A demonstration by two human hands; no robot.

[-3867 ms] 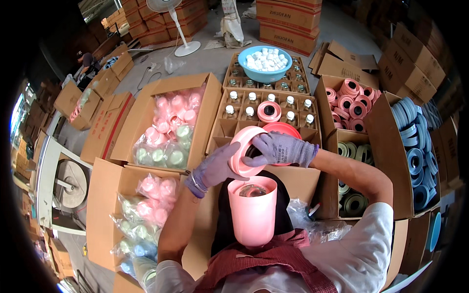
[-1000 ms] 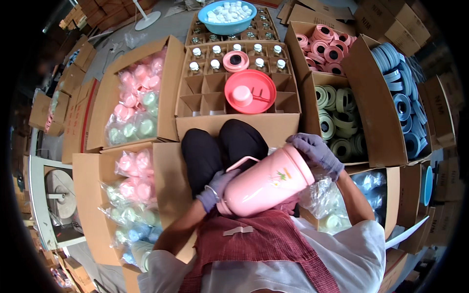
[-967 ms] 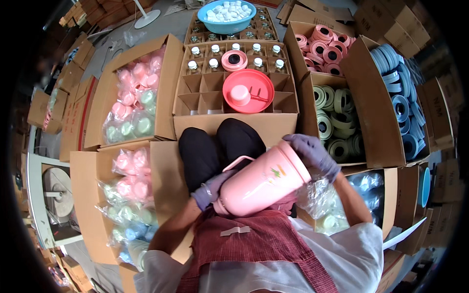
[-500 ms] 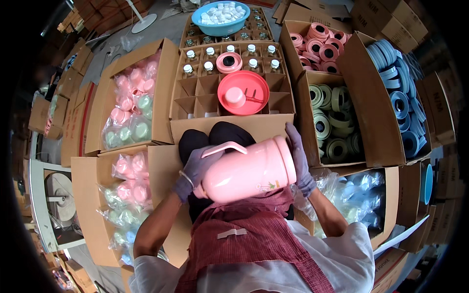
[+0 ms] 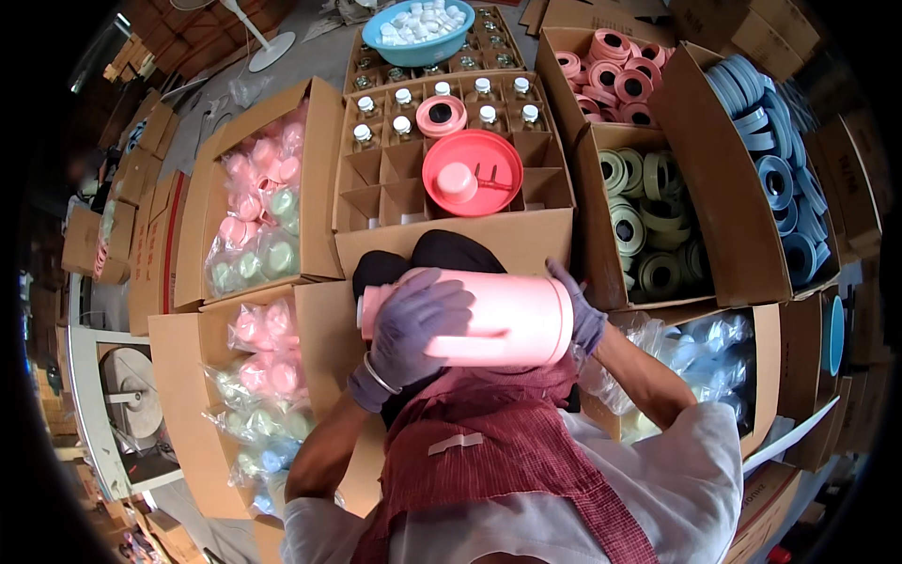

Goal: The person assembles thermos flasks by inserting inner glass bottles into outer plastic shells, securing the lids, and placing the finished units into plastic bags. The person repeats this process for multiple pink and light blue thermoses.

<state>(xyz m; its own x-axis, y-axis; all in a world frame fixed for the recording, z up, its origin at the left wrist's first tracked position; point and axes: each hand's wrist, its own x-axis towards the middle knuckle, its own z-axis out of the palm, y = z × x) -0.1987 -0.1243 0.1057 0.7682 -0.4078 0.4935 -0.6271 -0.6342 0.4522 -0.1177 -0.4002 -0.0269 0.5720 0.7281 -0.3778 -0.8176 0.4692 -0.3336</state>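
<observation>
A pink thermos flask lies sideways above my lap, its narrow neck to the left and its wide base to the right. My left hand, in a purple-grey glove, is laid over the flask's shoulder with its fingers curved around the body. The handle shows on the side nearest me, by the left fingers. My right hand, gloved too, cups the rim of the base. Its palm side is hidden against the flask.
In front, a divided carton holds white-capped bottles, a pink ring and a red basin. Behind it stands a blue basin of white caps. Cartons of bagged cups are left and right; cartons of pink, green and blue rings are at right.
The flask has rolled and levelled out, and its handle has come from the far side to the near side. My left hand has moved from the handle area onto the body.
</observation>
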